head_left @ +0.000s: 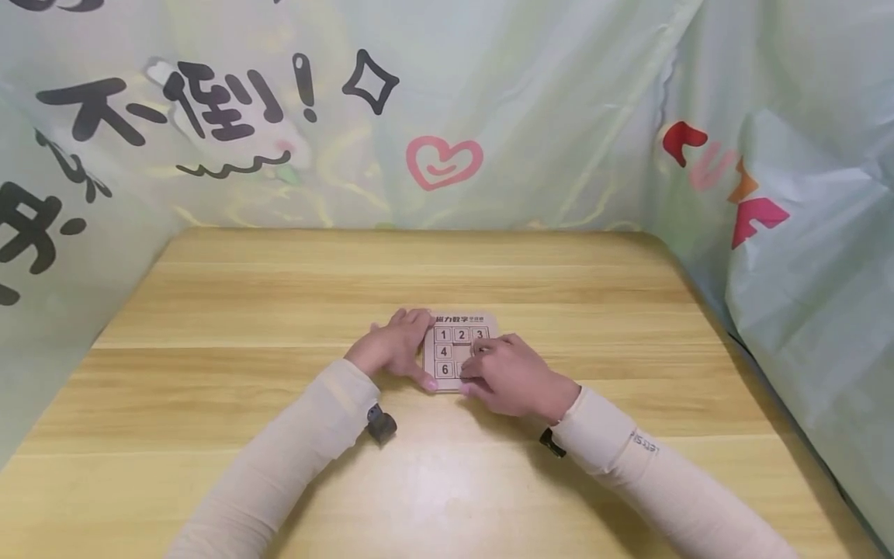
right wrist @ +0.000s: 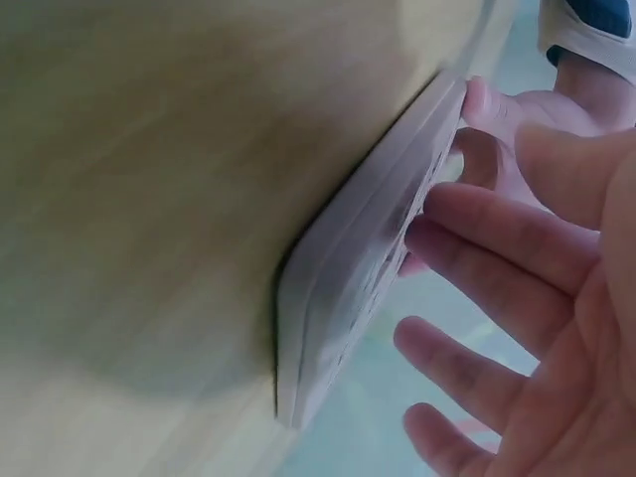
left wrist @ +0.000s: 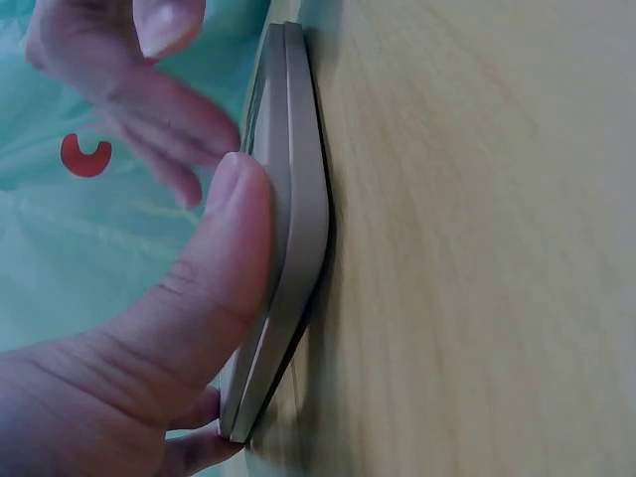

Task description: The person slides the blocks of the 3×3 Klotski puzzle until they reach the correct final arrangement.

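A pale number slide puzzle point(head_left: 447, 385) lies flat on the wooden table, with Chinese print along its far edge. Tiles 1, 2 and 3 make its top row; 4 and 6 show down the left, and a gap sits at the centre. My left hand point(head_left: 396, 345) grips the puzzle's left side, the thumb point(left wrist: 238, 219) on the near edge and the other fingers toward the far end. Two extended fingertips of my right hand point(head_left: 513, 376) touch the tile face at the lower right, hiding the tiles there. Its other fingers point(right wrist: 462, 363) are spread off the board.
The wooden table point(head_left: 279, 287) stretches around the puzzle on all sides. Behind it hangs a light green printed curtain point(head_left: 545, 101), which also closes in the left and right. Both wrists carry small black devices point(head_left: 381, 425) by the sleeve cuffs.
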Available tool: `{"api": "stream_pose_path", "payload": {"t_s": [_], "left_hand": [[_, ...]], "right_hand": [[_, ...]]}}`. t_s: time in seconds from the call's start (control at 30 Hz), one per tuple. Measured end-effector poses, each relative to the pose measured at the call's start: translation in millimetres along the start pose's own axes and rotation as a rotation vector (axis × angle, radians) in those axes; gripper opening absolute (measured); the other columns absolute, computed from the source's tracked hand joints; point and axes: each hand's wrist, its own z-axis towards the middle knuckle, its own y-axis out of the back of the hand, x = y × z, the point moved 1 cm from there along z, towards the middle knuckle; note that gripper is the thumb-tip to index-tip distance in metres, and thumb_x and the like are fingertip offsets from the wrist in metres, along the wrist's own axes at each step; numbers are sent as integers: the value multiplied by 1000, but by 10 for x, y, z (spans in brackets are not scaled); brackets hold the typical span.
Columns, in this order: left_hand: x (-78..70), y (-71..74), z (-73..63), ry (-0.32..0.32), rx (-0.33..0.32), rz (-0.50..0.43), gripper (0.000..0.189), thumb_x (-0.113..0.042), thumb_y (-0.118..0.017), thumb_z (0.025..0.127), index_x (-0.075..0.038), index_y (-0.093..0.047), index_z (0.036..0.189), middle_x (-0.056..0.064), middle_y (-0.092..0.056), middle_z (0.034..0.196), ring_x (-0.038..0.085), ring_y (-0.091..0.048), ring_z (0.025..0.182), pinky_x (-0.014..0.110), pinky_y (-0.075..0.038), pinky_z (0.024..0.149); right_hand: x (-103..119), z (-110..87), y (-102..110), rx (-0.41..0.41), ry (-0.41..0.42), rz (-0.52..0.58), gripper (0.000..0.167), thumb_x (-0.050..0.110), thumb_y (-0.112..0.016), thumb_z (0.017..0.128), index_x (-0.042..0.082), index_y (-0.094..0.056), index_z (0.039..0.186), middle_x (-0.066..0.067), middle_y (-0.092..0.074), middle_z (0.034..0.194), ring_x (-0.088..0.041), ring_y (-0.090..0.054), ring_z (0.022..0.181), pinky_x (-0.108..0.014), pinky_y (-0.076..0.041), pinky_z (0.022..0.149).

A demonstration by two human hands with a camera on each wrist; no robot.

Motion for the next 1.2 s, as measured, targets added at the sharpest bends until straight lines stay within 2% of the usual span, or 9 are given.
{"api": "stream_pose_path", "payload": {"t_s": [0.23, 0.37, 0.47, 0.57, 0.73, 0.8, 0.9, 0.97, 1.2], "left_hand": [[-13, 14, -5, 5, 5, -13, 120, -52, -86, 60, -11, -22, 152, 11, -17, 160, 42, -6, 145, 73, -7, 106], [-15, 10, -11, 8, 10, -17, 120, -52, -86, 60, -12, -21, 153, 11, -16, 160, 41, -5, 145, 72, -6, 107], [-8, 2, -8, 8, 9, -11, 120, -53, -86, 60, -11, -21, 153, 11, -17, 160, 41, -5, 145, 73, -6, 106], [-5, -1, -5, 10, 11, -6, 120, -53, -86, 61, -11, -21, 153, 11, -17, 160, 41, -5, 145, 73, -7, 106], [-15, 11, -6, 6, 8, -5, 119, -53, -86, 61, -10, -22, 152, 11, -18, 159, 41, -7, 145, 73, -8, 106], [-18, 14, -5, 5, 6, -6, 119, -52, -86, 61, -10, -23, 152, 11, -19, 159, 41, -7, 145, 73, -8, 106], [-18, 16, -4, 6, 7, -12, 119, -52, -87, 60, -11, -23, 152, 11, -18, 159, 41, -6, 145, 72, -7, 107], [-16, 18, -5, 8, 7, -17, 119, -51, -87, 60, -11, -23, 152, 11, -18, 159, 41, -5, 145, 72, -6, 107], [0, 20, -8, 9, 0, -29, 118, -50, -87, 60, -10, -24, 151, 10, -17, 160, 40, -4, 145, 72, -5, 107]], "right_hand": [[-35, -44, -5, 23, 2, -17, 34, 36, -65, 92, 15, -71, 117, -3, -66, 123, -36, -53, 123, -58, -45, 96], [-66, -45, 0, -24, 37, 43, 20, 32, -68, 90, 16, -75, 99, 1, -72, 101, -31, -61, 111, -56, -49, 90], [-116, -41, -3, -75, -37, 35, 14, 31, -71, 88, 18, -72, 89, 3, -71, 90, -32, -62, 109, -55, -50, 89], [-146, -33, -11, -18, -123, 30, 29, 34, -69, 89, 11, -70, 107, -5, -69, 111, -39, -53, 120, -59, -44, 96], [-136, -24, -24, 137, -101, 130, 60, 38, -62, 94, 5, -48, 142, -12, -44, 147, -45, -28, 138, -64, -29, 107], [-133, -36, -18, 91, -87, 116, 53, 37, -63, 93, 6, -56, 135, -11, -53, 140, -43, -35, 135, -63, -33, 105], [-137, -72, 0, -14, -87, 45, 28, 35, -67, 90, 12, -73, 105, -4, -70, 105, -31, -58, 112, -56, -46, 94], [-137, -95, 10, -41, -88, -12, 20, 36, -68, 89, 17, -73, 92, 1, -70, 92, -26, -63, 99, -54, -50, 87], [-135, -119, -39, 26, -81, -28, 43, 37, -63, 93, 11, -64, 128, -5, -60, 132, -39, -48, 127, -59, -42, 100]]}}
